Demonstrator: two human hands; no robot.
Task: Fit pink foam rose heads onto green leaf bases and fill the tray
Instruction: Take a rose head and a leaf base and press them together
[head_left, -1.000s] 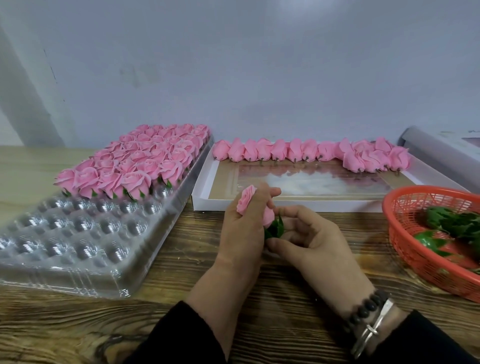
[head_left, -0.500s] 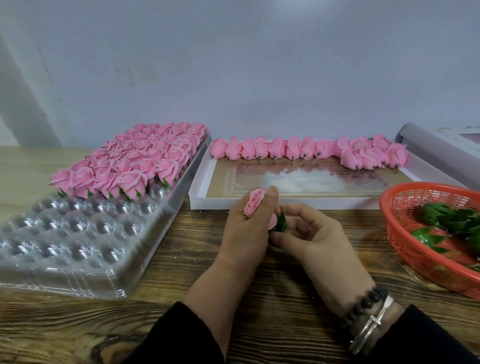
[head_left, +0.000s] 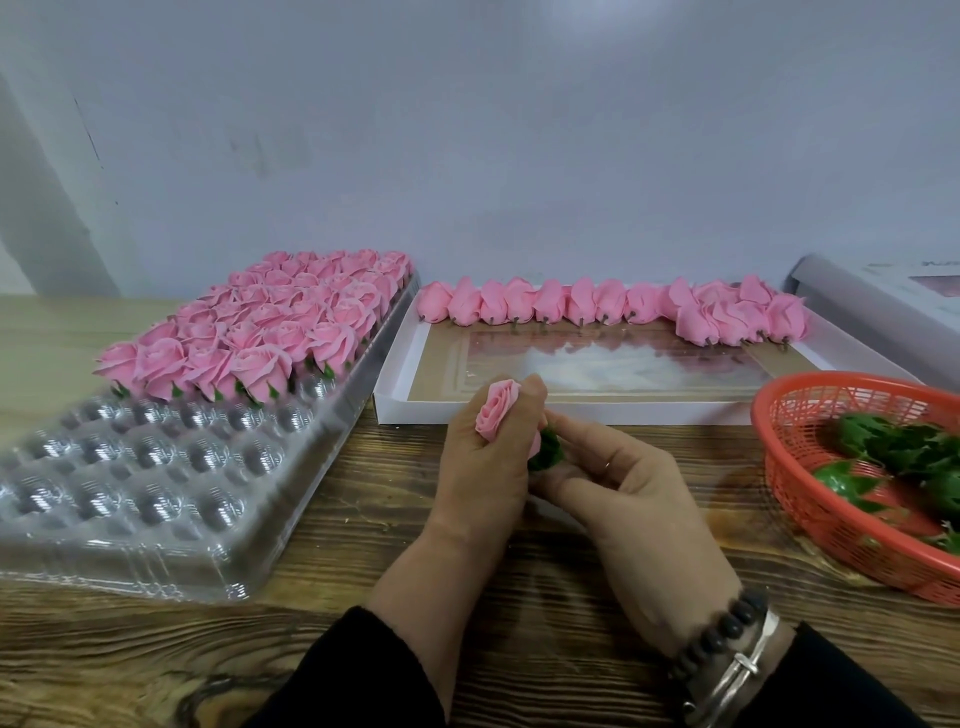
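My left hand (head_left: 480, 467) grips a pink foam rose head (head_left: 496, 410) at the table's middle, petals facing up and left. My right hand (head_left: 618, 499) pinches a green leaf base (head_left: 548, 452) against the bottom of that rose; the joint is partly hidden by my fingers. The clear plastic tray (head_left: 130, 499) lies at left, its far half filled with finished roses (head_left: 260, 332), its near cups bare. Loose rose heads (head_left: 597, 306) line the back of a white box (head_left: 395, 384).
An orange mesh basket (head_left: 810, 509) at the right holds several green leaf bases (head_left: 893, 447). A white box or lid (head_left: 883, 296) leans at the far right. The wall stands close behind. Bare wood tabletop (head_left: 337, 623) lies in front of the tray.
The rose in my left hand has turned so its petals face more toward me, and the leaf base sits tighter against its bottom. Both hands stayed near the same spot.
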